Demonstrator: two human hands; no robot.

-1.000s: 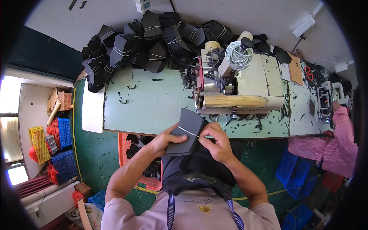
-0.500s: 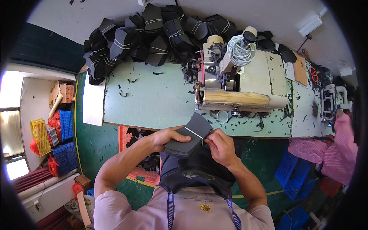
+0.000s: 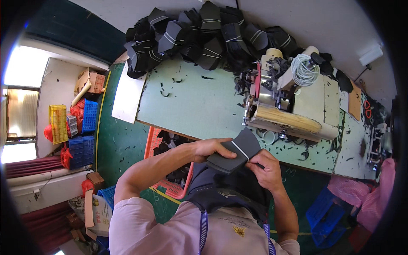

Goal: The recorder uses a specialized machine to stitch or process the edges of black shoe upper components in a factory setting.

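A stack of thin dark grey sheets (image 3: 248, 142) with cut, angled edges is held in front of my body, just off the table's front edge. My left hand (image 3: 211, 148) grips its left side, thumb flat on top and the other fingers beneath. Across the stack's middle runs a narrow white band (image 3: 239, 149), which looks like elastic. At the band's right end my right hand (image 3: 267, 171) is closed in a pinch against the stack's edge. Its fingertips partly hide what they grip.
Many banded dark stacks (image 3: 174, 36) are heaped along the wall. A cream machine (image 3: 312, 100) with a coiled white cable stands on the pale green table (image 3: 187, 106), among dark scraps. Below the table is a pink basket (image 3: 172, 190) of dark pieces. Blue crates (image 3: 325, 219) stand right.
The view has swung left, so the table and machine appear farther right and tilted. Both hands stay on the banded stack, with the right still pinching at its edge.
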